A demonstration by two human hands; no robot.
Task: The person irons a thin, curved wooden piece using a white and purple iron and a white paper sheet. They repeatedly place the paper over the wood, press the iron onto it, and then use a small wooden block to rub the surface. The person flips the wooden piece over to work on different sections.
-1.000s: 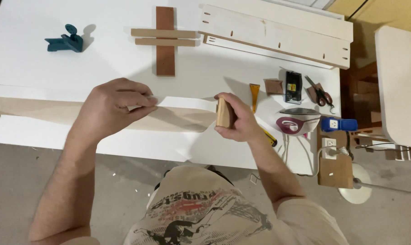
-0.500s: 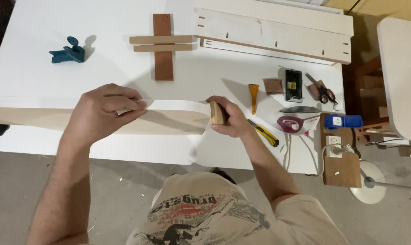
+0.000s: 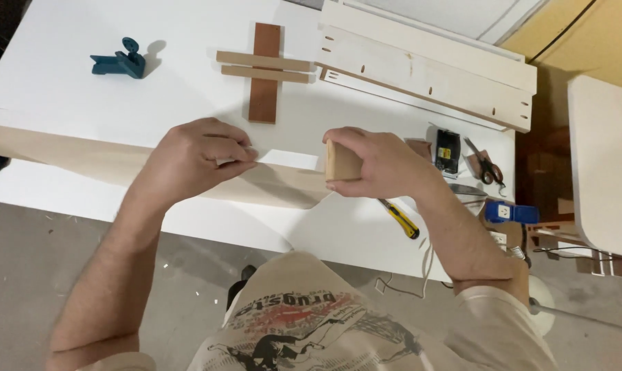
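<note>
Left hand [image 3: 194, 161] fingers pinch the white edge strip [image 3: 283, 159] flat; right hand [image 3: 380, 165] clamps the wooden block [image 3: 341, 163]. Best rub it firmly, evenly along the board [image 3: 70, 154].

Near the right edge of the bench [image 3: 63, 69], a small black rectangular device [image 3: 448, 148] lies flat, with a lighter label-like panel on its face. Just off that edge sits a blue box-shaped item [image 3: 510, 212] bearing a small white square label.
</note>
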